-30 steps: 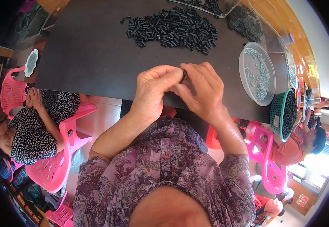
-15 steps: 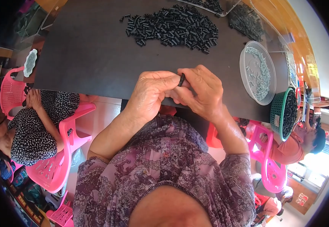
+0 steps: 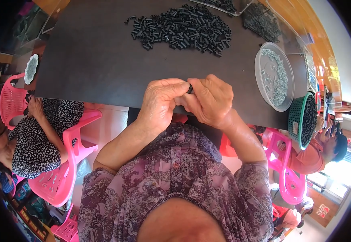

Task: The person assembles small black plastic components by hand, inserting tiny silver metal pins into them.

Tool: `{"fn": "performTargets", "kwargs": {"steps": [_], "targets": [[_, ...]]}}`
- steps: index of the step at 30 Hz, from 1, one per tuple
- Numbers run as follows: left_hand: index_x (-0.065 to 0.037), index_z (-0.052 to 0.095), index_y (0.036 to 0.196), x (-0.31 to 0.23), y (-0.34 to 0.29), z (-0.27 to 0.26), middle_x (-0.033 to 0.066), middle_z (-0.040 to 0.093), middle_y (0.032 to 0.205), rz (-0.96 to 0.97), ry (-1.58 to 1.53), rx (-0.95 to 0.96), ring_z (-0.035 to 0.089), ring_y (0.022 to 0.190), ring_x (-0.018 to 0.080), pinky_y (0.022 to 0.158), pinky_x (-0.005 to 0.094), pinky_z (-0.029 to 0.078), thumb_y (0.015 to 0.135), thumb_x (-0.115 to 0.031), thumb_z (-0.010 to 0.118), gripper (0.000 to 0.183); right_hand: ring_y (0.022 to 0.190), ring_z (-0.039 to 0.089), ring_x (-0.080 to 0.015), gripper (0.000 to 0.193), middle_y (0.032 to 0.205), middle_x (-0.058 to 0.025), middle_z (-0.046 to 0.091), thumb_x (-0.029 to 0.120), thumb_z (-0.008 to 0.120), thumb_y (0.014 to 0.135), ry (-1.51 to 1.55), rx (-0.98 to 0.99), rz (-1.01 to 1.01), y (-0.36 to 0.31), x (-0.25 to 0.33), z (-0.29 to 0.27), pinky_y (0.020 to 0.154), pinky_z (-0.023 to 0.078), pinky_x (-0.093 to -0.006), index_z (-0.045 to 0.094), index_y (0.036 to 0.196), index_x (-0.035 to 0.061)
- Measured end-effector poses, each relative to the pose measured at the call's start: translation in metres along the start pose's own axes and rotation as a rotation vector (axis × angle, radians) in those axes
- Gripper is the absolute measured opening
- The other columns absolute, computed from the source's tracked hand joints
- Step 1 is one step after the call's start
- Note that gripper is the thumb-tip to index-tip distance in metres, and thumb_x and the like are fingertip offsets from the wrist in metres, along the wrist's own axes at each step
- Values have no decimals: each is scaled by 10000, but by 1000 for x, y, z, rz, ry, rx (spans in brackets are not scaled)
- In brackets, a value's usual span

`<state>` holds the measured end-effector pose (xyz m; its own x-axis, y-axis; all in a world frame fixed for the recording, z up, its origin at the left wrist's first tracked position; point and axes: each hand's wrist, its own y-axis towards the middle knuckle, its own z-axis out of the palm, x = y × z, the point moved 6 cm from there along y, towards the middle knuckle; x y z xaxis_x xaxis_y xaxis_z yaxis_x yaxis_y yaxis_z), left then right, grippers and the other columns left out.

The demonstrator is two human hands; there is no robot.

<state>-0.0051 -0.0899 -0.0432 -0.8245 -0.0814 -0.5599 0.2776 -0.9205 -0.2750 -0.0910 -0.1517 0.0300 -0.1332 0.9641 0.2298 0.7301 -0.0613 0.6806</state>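
My left hand [image 3: 158, 101] and my right hand [image 3: 211, 98] meet above the near edge of the dark table. Pinched between their fingertips is a small black plastic part [image 3: 190, 89], mostly covered by the fingers. Both hands are closed on it. Beyond them on the tabletop lies a wide heap of small black tubular parts [image 3: 183, 30]. To the right, a round clear plastic tray [image 3: 258, 76] holds many small silvery pieces that look like screws.
A green basket [image 3: 295, 121] full of black parts stands at the table's right corner. Clear bins [image 3: 260, 24] with dark parts are at the far right. People sit on pink chairs [image 3: 71, 161] at the left and right. A white scalloped dish [image 3: 31, 68] is at far left.
My right hand has turned and drawn slightly left, closing in on my left hand. Less of the black part shows between the fingers now.
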Motion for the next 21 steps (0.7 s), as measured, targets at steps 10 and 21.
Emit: {"fn": "performTargets", "kwargs": {"steps": [10, 21], "targets": [[59, 597, 1033, -5, 12, 13, 124, 660, 862, 78, 384, 73, 630, 700, 159, 627, 251, 461, 926, -255, 550, 334, 615, 533, -263, 322, 783, -124, 592, 49, 700, 709, -118, 48, 205, 10, -39, -38, 568, 437, -342, 592, 1007, -4], [-24, 662, 919, -30, 34, 37, 83, 635, 777, 632, 1218, 36, 628, 696, 200, 622, 305, 479, 773, -88, 646, 160, 856, 649, -319, 395, 906, -195, 671, 242, 579, 758, -684, -186, 652, 52, -226, -191, 748, 486, -363, 645, 1075, 17]]}}
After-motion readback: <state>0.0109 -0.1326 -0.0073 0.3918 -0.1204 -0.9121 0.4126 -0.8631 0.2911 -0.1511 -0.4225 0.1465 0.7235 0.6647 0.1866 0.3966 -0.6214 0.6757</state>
